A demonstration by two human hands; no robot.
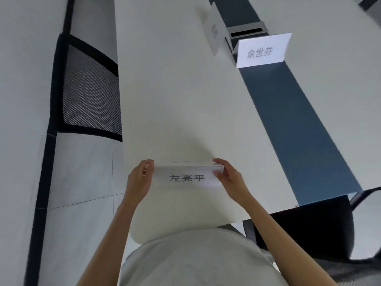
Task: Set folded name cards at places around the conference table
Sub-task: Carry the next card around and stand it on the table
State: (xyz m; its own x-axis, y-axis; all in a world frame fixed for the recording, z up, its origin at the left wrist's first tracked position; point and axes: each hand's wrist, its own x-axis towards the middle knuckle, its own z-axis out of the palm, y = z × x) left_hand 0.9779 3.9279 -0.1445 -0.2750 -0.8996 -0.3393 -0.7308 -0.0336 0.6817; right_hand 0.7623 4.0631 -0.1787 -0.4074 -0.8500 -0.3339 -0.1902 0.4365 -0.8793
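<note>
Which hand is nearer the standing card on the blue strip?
Right. The right hand pinches the near name card's right end, on the side toward the standing card. The left hand holds the opposite end, farther away.

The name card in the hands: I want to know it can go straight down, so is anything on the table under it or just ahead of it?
Nothing visible does. The name card, held at its ends by the left hand and right hand, hangs over bare white table. The two standing cards sit far off by the blue strip.
</note>
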